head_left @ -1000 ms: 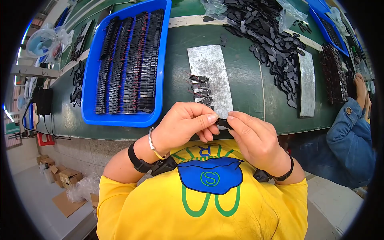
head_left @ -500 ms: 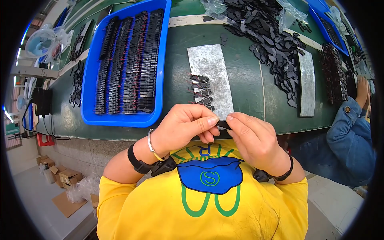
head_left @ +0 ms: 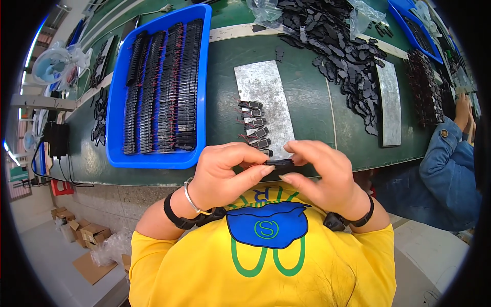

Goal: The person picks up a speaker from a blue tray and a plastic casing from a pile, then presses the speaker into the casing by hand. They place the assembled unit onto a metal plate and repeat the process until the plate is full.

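Observation:
A small black speaker module (head_left: 280, 162) is held level at the table's near edge, in front of my chest. The thumb and bent fingers of my left hand (head_left: 225, 171) pinch its left end, where a bit of red wire shows. My right hand (head_left: 325, 176) is at its other end with thumb and forefinger spread apart; a fingertip seems to touch that end. Just beyond my hands lies a grey metal plate (head_left: 266, 84). Several small speakers (head_left: 257, 123) with red wires sit in a column along its left side.
On the left stands a blue tray (head_left: 203, 77) packed with rows of black modules. A heap of black flat pieces (head_left: 353, 77) spreads at the back right beside a second metal plate (head_left: 391, 105). A co-worker's denim sleeve (head_left: 444, 148) is at far right. A fan (head_left: 56, 64) stands left.
My right thumb and forefinger have spread apart from their pinch on the module. The module now shows more fully, level between the hands. The view has shifted slightly.

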Demonstrator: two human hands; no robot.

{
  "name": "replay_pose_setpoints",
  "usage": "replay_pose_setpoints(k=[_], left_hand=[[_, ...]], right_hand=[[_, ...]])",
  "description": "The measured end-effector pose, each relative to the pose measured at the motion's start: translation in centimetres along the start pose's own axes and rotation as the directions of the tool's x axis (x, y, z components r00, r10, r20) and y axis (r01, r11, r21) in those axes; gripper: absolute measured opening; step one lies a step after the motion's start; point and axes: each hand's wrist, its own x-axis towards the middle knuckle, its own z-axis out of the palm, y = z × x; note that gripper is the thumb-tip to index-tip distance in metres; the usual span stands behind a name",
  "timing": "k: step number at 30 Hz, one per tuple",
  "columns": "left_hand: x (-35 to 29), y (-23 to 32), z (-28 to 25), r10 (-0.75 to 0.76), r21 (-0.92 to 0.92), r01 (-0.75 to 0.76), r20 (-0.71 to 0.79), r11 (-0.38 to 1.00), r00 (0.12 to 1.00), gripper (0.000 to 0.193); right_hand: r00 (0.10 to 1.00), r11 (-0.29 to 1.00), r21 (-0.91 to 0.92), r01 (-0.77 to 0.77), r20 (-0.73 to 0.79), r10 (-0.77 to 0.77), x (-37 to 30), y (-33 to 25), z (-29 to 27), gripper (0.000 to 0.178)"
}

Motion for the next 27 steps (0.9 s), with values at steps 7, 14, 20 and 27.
replay_pose_setpoints(k=[7, 14, 20, 27], left_hand=[[0.3, -0.3, -0.2, 0.259, 0.185, -0.258, 0.023, 0.948, 0.966, 0.014], [0.1, -0.6, 0.5, 0.285, 0.239, -0.272, -0.020, 0.932, 0.958, 0.016], [0.5, -0.4, 0.5, 0.291, 0.185, -0.294, 0.041, 0.938, 0.956, 0.018], [1.6, 1.0, 0.4, 0.376, 0.279, -0.396, 0.125, 0.875, 0.918, 0.021]], right_hand=[[0.986, 0.935, 0.321, -0.148, 0.122, 0.115, -0.1, 1.2, 0.0, 0.029], [0.998, 0.977, 0.202, 0.065, 0.009, -0.069, 0.2, 1.8, 0.3, 0.021], [0.982, 0.971, 0.149, 0.188, -0.042, -0.184, -0.2, 2.1, 0.4, 0.016], [0.975, 0.963, 0.152, 0.221, -0.045, -0.217, -0.4, 2.0, 0.5, 0.017]])
